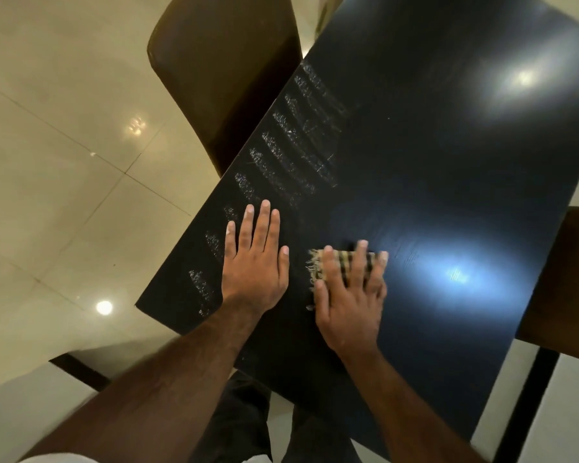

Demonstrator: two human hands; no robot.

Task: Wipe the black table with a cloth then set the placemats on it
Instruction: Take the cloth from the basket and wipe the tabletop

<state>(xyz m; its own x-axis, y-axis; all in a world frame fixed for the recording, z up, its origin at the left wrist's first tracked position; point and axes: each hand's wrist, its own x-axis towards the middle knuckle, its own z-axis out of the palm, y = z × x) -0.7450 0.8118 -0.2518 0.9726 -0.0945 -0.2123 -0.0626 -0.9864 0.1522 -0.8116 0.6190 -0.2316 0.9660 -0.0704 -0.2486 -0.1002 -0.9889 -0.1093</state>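
A person's two bare hands rest on a glossy black rectangular wooden bench (432, 155), seen from above. The left hand (255, 262) lies flat and open, fingers together, empty, near the bench's left edge. Just beside it, the right hand (350, 295) presses with spread fingers on a small folded beige-and-black checked cloth with a frayed fringe (335, 267), flat on the bench. Pale streaky smudges (295, 142) run along the bench's left edge. A brown padded chair (224, 71) stands at that edge.
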